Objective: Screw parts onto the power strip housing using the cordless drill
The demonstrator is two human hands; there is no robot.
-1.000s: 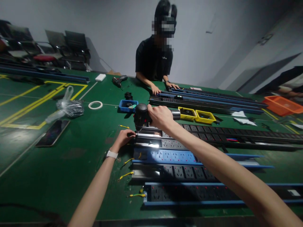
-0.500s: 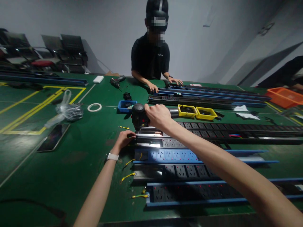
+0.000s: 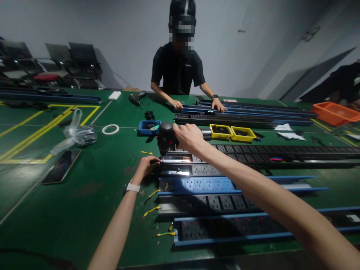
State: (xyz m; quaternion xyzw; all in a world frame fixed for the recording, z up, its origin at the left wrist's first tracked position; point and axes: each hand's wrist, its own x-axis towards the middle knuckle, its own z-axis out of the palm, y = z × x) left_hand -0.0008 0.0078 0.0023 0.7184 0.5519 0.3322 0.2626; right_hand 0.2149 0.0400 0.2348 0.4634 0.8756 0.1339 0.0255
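At strip (image 3: 178, 162) end, R hand (image 3: 189, 135) wraps drill (image 3: 165, 135), bit (image 3: 162, 158) dn, handle (image 3: 207, 134) pointing R; L hand (image 3: 145, 167) near-pinched, hold unclear.

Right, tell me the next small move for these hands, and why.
I'd probably press the power driver straight down: the right hand grips it with its bit pointing down near the end of a socket strip, and the left hand is close beside it. Whether the bit is seated, I cannot tell.
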